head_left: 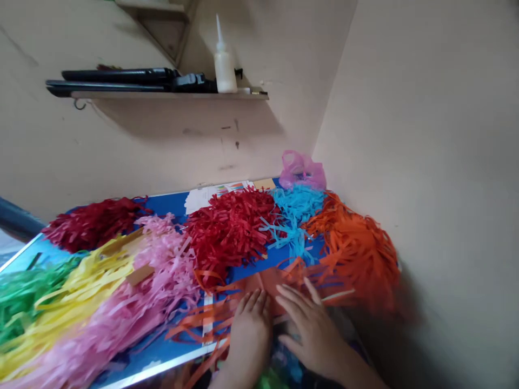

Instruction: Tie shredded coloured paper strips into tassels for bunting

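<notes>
A sheet of orange tissue paper, its ends cut into long strips, lies near the front edge of the blue table. My left hand is at the middle of it, fingers together and bent down onto the paper; its thumb is hidden. Just to the right, my right hand rests over the same sheet with its fingers spread apart. Beyond it spreads a heap of orange fringe, blurred at its lower edge. Loose orange strips trail to the left of my hands.
Across the table lie piles of red, dark red, blue, pink, yellow and green fringe. A pink plastic bag sits in the corner. A wall shelf carries laptops and a squeeze bottle.
</notes>
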`<state>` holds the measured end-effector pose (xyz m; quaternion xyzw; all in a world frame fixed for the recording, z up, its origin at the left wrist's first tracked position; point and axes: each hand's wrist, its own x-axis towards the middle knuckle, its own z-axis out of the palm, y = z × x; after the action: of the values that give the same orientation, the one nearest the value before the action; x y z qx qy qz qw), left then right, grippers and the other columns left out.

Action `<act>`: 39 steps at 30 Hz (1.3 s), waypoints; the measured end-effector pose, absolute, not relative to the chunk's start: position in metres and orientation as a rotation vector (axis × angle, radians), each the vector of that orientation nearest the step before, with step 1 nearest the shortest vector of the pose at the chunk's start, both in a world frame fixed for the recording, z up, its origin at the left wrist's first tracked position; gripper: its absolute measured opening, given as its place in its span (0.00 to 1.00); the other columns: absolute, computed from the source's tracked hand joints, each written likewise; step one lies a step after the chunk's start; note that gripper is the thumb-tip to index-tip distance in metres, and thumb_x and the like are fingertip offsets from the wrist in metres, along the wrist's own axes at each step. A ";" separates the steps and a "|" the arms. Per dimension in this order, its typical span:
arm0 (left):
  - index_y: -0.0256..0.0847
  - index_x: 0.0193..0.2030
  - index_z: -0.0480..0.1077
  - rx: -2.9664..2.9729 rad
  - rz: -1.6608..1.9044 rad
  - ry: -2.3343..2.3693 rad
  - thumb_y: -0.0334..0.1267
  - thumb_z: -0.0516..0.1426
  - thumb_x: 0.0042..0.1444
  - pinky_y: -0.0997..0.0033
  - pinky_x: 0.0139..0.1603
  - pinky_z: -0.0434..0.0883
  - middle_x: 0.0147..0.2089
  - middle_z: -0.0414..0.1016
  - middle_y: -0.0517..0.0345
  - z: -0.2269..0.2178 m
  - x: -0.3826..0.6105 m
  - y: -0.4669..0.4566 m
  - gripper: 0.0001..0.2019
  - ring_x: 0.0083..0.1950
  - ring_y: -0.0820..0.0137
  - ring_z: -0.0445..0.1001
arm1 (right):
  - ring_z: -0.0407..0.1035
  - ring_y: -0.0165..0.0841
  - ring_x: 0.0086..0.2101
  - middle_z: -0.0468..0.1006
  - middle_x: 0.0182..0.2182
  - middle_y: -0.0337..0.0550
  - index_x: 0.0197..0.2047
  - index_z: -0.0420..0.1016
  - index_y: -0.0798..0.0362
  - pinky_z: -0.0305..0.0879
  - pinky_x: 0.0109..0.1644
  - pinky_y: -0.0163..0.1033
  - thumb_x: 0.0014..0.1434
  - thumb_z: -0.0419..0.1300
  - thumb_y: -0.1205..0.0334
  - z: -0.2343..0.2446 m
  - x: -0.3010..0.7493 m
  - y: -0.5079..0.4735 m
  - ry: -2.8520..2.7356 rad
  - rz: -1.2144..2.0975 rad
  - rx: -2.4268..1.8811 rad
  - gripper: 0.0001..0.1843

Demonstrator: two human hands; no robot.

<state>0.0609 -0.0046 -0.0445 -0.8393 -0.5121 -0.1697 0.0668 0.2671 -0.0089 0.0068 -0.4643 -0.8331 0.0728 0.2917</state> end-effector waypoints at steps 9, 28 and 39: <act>0.44 0.37 0.76 -2.532 -0.945 -1.833 0.38 0.52 0.64 0.64 0.40 0.72 0.35 0.83 0.56 -0.010 0.012 -0.004 0.11 0.37 0.65 0.79 | 0.73 0.32 0.35 0.81 0.30 0.35 0.33 0.78 0.50 0.57 0.45 0.40 0.65 0.59 0.65 0.002 0.247 0.047 -2.287 0.561 -1.314 0.09; 0.40 0.33 0.75 -2.274 -0.230 -2.186 0.41 0.48 0.65 0.61 0.38 0.60 0.25 0.79 0.51 0.004 0.034 0.030 0.17 0.30 0.60 0.78 | 0.74 0.35 0.33 0.80 0.33 0.40 0.32 0.76 0.50 0.57 0.31 0.37 0.63 0.61 0.57 0.007 0.221 0.075 -2.342 0.346 -1.692 0.09; 0.46 0.41 0.75 -2.629 -0.458 -1.441 0.27 0.58 0.56 0.52 0.55 0.60 0.40 0.80 0.58 0.007 0.021 0.033 0.11 0.49 0.59 0.71 | 0.70 0.41 0.41 0.78 0.41 0.49 0.43 0.73 0.52 0.57 0.51 0.48 0.62 0.59 0.62 0.016 0.231 0.062 -2.310 -0.002 -1.358 0.07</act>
<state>0.0206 0.0331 0.0074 -0.8656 -0.4745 -0.1509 0.0541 0.2306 0.0616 0.0158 -0.4932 -0.8392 -0.0007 0.2290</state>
